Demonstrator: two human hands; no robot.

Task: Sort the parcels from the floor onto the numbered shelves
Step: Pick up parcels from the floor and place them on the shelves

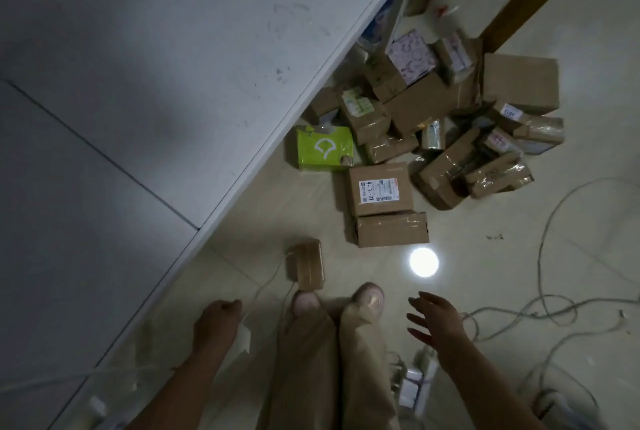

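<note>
Cardboard parcels, taped and boxy, lie heaped on the glossy tile floor. Right hand hovers with fingers spread, holding nothing; left hand curls its fingers inward, whether round anything I cannot tell.

Lying heaped on the floor: brown taped cardboard parcels. Sitting at the heap's left edge: a lime-green parcel. Lying label-up in front: a labelled box, touching a taped box. Lying apart, nearer: a small parcel.

Brown parcels, lime-green box
</note>
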